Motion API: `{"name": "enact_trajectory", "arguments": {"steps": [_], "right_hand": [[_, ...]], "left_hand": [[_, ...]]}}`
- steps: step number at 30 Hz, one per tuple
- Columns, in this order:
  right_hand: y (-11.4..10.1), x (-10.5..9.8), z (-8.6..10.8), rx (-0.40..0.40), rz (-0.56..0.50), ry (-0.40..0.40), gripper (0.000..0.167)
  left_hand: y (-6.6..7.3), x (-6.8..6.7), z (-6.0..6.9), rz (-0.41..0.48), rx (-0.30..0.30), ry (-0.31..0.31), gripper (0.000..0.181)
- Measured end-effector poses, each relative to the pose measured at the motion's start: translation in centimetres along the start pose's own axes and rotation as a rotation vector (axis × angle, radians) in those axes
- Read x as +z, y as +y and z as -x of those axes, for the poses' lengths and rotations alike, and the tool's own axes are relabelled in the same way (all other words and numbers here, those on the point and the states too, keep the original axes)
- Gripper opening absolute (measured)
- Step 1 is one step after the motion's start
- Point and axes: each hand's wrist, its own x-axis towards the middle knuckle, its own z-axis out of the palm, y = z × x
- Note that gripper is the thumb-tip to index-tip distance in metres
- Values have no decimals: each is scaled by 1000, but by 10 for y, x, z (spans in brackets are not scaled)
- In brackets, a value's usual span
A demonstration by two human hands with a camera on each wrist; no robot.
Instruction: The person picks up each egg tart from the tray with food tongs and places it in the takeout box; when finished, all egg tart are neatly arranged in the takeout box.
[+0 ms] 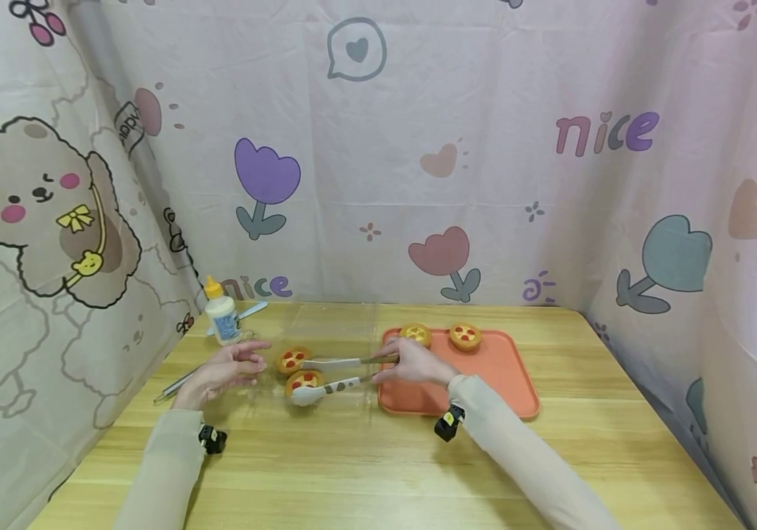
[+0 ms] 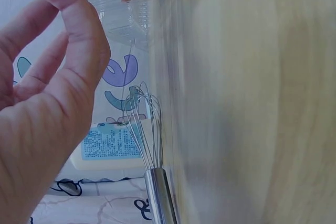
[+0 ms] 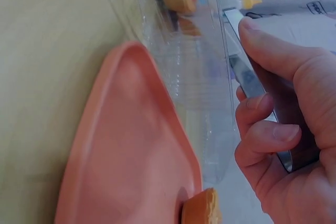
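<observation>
A clear plastic box (image 1: 345,401) holds two tarts with red and yellow tops, a rear one (image 1: 293,359) and a front one (image 1: 302,383). My right hand (image 1: 414,362) grips metal tongs (image 1: 341,364), also seen in the right wrist view (image 3: 283,98). Their spread tips lie at the front tart, one on each side; whether they touch it, I cannot tell. At the box's left side is my left hand (image 1: 222,374), fingers loosely bent. In the left wrist view its fingertips are beside the clear plastic; contact is unclear.
An orange tray (image 1: 497,375) stands right of the box, with two tarts (image 1: 416,335) (image 1: 465,336) near its back edge. At the left are a white bottle with a yellow cap (image 1: 223,318), a light-blue utensil (image 1: 254,309) and a whisk (image 2: 160,192). Patterned curtains stand behind and beside the table.
</observation>
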Motion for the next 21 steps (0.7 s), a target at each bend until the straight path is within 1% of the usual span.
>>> {"name": "enact_trajectory", "arguments": {"steps": [4, 7, 13, 17, 21], "right_hand": [[4, -5, 1, -12, -63, -20, 42], [5, -10, 2, -29, -80, -28, 41], [5, -24, 3, -56, -49, -62, 39], [5, -33, 1, -58, -27, -88, 39], [6, -35, -1, -63, -21, -99, 36]], "left_hand": [[0, -1, 0, -4, 15, -15, 62], [0, -1, 0, 0, 15, -14, 61], [0, -1, 0, -5, 17, -20, 60], [0, 0, 0, -3, 2, 0, 62], [0, 0, 0, -6, -9, 18, 63]]}}
